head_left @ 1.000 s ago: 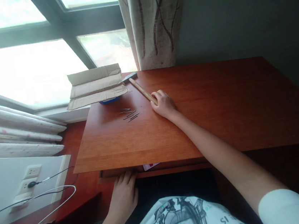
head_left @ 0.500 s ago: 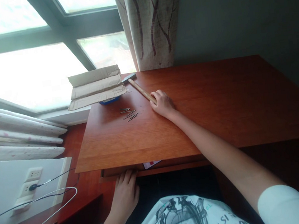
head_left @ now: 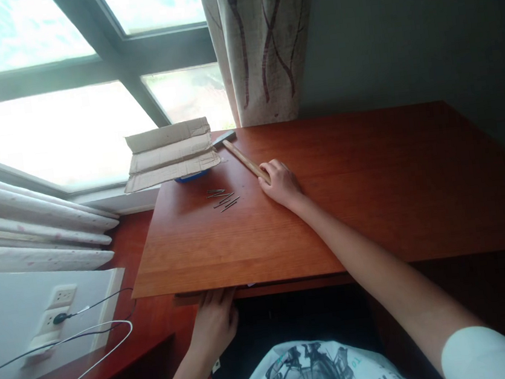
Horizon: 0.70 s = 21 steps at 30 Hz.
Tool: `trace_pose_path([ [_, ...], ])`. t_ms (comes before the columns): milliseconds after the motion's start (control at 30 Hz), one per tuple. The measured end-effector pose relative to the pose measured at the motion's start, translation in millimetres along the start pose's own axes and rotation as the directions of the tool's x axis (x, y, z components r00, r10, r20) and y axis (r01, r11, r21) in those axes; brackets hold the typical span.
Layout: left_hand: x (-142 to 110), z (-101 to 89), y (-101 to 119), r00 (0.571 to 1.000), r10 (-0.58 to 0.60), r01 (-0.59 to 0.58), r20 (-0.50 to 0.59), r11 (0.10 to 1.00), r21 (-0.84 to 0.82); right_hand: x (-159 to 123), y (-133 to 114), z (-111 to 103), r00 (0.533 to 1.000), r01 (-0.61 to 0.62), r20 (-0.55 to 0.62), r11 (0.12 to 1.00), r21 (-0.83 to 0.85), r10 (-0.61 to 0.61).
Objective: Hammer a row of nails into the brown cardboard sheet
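Observation:
My right hand [head_left: 280, 183] rests on the wooden desk [head_left: 372, 200] with its fingers wrapped round the end of a hammer's wooden handle [head_left: 244, 159]. The hammer's dark head [head_left: 223, 138] lies at the desk's far edge. Several thin nails [head_left: 225, 198] lie loose just left of that hand. My left hand [head_left: 215, 321] is below the desk's front edge, fingers flat against the front of the drawer [head_left: 264, 288] under the top.
Folded cardboard [head_left: 170, 153] lies over a blue thing [head_left: 191, 176] at the far left corner. A patterned curtain [head_left: 263, 42] hangs behind, a window [head_left: 54, 127] to the left. A wall socket [head_left: 60, 305] with cables [head_left: 69, 344] is at lower left.
The drawer under the desk top has slid in; the white and red thing seen in it before is now hidden. My left hand moved in with it. The right hand stayed on the handle.

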<state>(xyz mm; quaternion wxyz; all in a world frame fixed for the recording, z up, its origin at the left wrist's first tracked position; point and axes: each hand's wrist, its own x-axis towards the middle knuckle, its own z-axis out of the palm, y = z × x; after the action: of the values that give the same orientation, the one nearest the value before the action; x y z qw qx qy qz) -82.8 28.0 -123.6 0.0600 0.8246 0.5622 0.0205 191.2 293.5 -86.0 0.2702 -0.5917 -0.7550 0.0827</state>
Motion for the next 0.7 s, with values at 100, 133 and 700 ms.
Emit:
trace_pose_path([
  [100,3.6,-19.6,12.3,0.997,0.048,-0.050,-0.064,0.998,-0.030,0.1,-0.2,0.3,1.000,-0.002,0.002,1.000,-0.003,0.002],
  [133,4.9,-28.9,18.4,0.993,0.084,-0.090,-0.083,0.994,-0.066,-0.1,-0.6,0.2,1.000,-0.002,0.002,1.000,-0.004,0.002],
  [700,184.2,-123.9,-30.0,0.938,-0.087,-0.107,-0.337,0.850,-0.515,-16.0,-2.4,-2.1,0.996,0.064,-0.066,0.996,0.058,-0.060],
])
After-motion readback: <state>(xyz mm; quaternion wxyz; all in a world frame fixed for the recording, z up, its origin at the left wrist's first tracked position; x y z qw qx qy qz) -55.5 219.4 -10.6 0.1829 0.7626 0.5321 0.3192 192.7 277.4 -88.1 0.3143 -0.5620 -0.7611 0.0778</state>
